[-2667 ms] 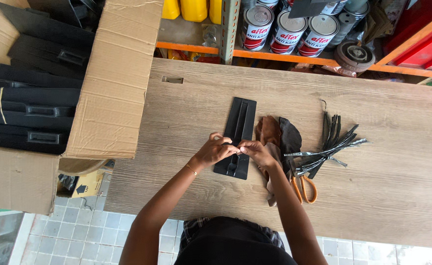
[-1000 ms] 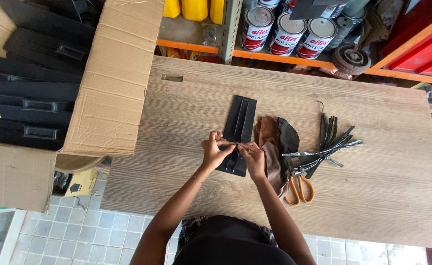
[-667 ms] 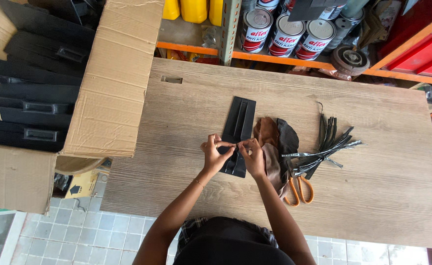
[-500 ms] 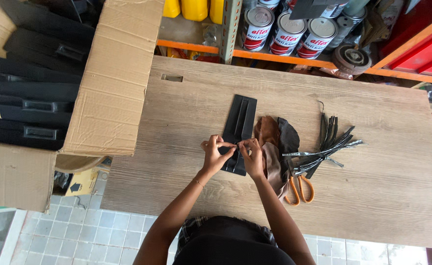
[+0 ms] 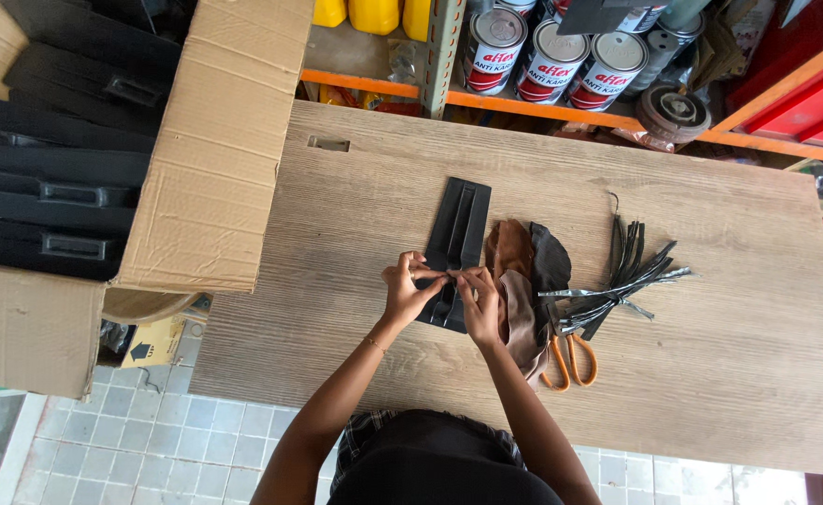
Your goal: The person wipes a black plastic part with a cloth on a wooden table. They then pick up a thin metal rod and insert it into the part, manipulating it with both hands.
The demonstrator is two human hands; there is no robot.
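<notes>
A pale wood-grain table (image 5: 355, 215) is filling the middle of a cluttered workshop, with grey floor tiles (image 5: 150, 440) showing below its near edge and an orange shelf (image 5: 561, 110) running along its far side, carrying a row of round tins (image 5: 550, 64) and yellow jugs (image 5: 374, 15). A large open cardboard box (image 5: 210, 159) is standing to the left of the table, packed with long black plastic panels (image 5: 56, 168). A flat black plastic piece (image 5: 460, 220) with two raised ribs is lying lengthwise near the table's centre, its near end under the person's hands. The left hand (image 5: 406, 290) and the right hand (image 5: 479, 295) are meeting over that near end, fingertips drawn together and pinching something small and thin between them; what it is cannot be told, since it is too slight to make out. Both hands are curled closed at the fingertips, touching the black piece or hanging just above it. Just right of the piece, brown and black leather scraps (image 5: 523, 262) are lying in a loose heap, partly under the right wrist. Orange-handled scissors (image 5: 570, 360) are resting beside the scraps, and a bundle of black strips (image 5: 631, 271) is fanning out further right.
</notes>
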